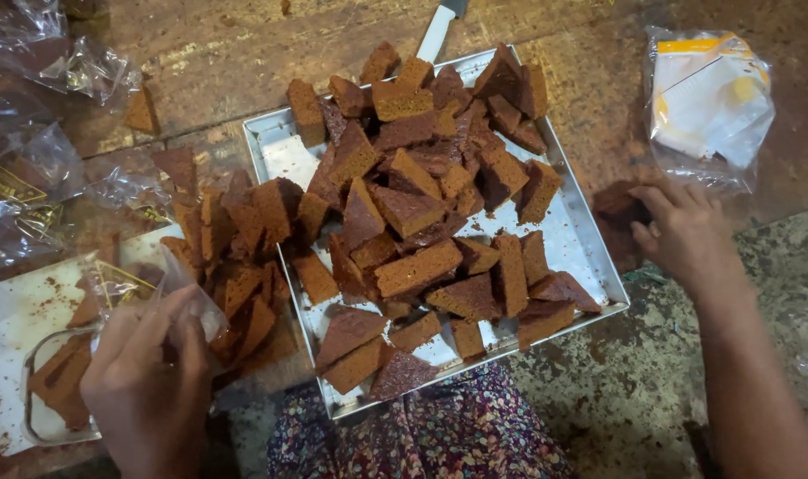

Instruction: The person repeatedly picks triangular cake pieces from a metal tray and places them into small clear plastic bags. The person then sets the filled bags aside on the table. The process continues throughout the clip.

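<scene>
A square metal tray (581, 253) holds several brown cake wedges (419, 266), piled mostly toward the far side. My left hand (146, 377) is at the lower left, fingers closed on a clear plastic bag (195, 302) next to a heap of bagged cake pieces (235, 257). My right hand (683, 231) is to the right of the tray, fingers curled around a dark cake piece (618, 202) on the table.
A white board (18, 310) with crumbs and cake pieces lies at the left. Crumpled clear bags (31, 62) sit at the upper left. A bag of white and yellow packets (710, 98) stands upper right. A white knife handle (437, 31) pokes out behind the tray. Floral fabric (439, 430) is below.
</scene>
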